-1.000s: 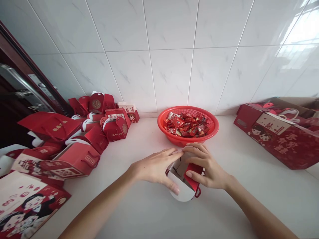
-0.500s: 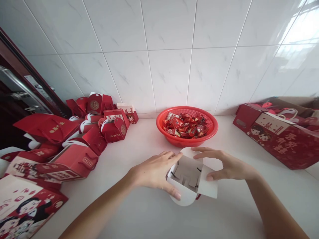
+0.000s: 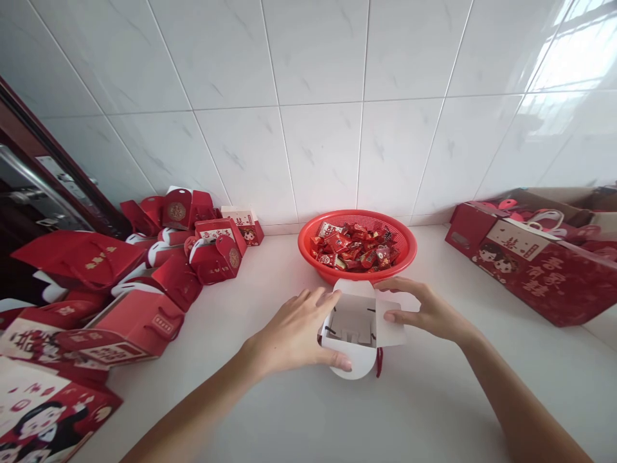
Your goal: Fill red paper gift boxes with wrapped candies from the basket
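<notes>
One white-lined box (image 3: 354, 305) sits open on the table (image 3: 434, 399), between the fingers of the left hand (image 3: 294, 331), spread along its side, and the right hand (image 3: 424, 312), parted, thumb on the side flap (image 3: 393, 334). Spreading the flaps seems in hand; the next move likely calls for holding them wide. Just beyond the fingertips, a basket (image 3: 409, 254) of sweets (image 3: 357, 244) crowds the far flap (image 3: 354, 287); red boxes (image 3: 216, 260) stand left, a carton (image 3: 530, 273) right.

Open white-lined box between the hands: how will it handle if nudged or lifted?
The open box is probably light for its size: thin card walls, no contents visible inside. Its flaps likely bend easily, being thin sheets folded outward. It looks squat and sits on the flat counter, so a low push would probably slide it rather than tip it.
</notes>
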The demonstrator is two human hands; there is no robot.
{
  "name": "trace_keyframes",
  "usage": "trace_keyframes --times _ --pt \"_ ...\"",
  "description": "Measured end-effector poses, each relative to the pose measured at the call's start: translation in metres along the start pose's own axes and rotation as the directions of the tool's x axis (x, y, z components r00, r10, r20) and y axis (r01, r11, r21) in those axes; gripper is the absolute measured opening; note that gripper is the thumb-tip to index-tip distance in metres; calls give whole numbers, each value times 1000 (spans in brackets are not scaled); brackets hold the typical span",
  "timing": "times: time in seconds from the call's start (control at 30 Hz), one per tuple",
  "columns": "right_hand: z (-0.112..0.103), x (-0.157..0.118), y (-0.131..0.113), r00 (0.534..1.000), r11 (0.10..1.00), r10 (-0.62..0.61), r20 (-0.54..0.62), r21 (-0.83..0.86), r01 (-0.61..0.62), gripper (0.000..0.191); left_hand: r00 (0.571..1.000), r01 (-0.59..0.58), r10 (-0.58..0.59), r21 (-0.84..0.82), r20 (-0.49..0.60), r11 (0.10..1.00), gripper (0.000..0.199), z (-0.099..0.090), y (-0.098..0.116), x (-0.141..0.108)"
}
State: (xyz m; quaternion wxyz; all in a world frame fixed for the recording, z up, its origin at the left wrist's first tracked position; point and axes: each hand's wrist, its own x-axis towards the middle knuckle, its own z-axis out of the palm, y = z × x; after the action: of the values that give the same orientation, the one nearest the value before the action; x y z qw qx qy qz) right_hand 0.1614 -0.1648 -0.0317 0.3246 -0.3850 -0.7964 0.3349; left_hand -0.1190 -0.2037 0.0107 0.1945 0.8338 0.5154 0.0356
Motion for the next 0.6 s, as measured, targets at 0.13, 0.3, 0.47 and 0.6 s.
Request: trace_keyframes --times 0.13,0.3,0.47,0.6 --pt "0 1 -4 996 999 -42 -80 28 44 36 999 -50 50 -4 -12 999 106 -3 -2 -5" --pt "0 3 -8 970 994 -26 -243 95 50 38 989 -102 102 0 -106 995 76 -7 0 -10" --pt "1 5 -5 909 978 60 -412 206 28 42 939 -161 158 16 -306 987 42 -35 -9 13" --pt "3 6 -2 876 964 105 -471 265 27 40 967 -174 175 18 -186 985 33 -64 -19 70"
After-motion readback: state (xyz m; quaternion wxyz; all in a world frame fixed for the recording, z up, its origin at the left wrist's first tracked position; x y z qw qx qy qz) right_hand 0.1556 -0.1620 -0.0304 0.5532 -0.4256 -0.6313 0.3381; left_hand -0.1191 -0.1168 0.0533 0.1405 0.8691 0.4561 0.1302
